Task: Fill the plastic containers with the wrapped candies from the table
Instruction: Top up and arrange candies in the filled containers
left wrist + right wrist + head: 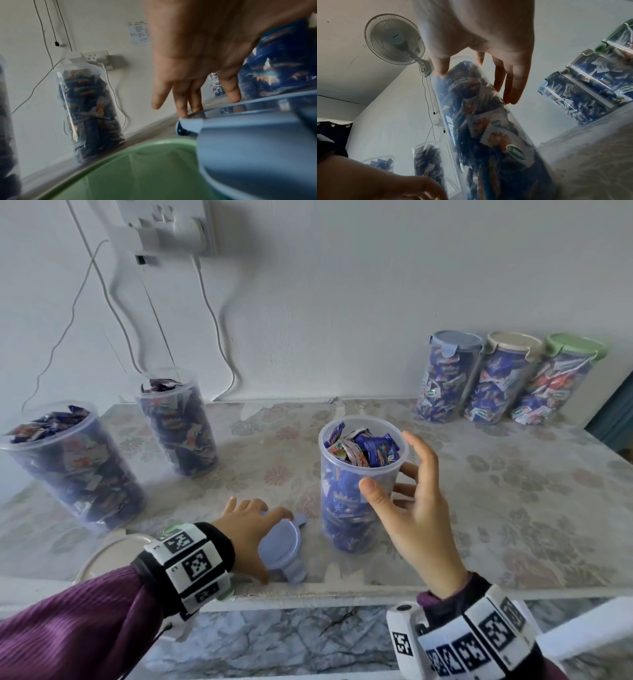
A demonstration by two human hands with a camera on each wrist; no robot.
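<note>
At the left, two open containers (73, 463) (178, 422) full of wrapped candies are seen on the table (479, 491). Near the front edge, a blue lid (282, 546) is lying flat, and it is touched by the straight fingers of the left hand (246, 529). A green lid (137, 173) is seen under this wrist. In the middle, the filled container (359, 484) is standing upright without lid; it is flanked by the right hand (407, 508), fingers spread and relaxed, thumb at its wall. At the far right, three closed containers (507, 378) are placed against the wall.
</note>
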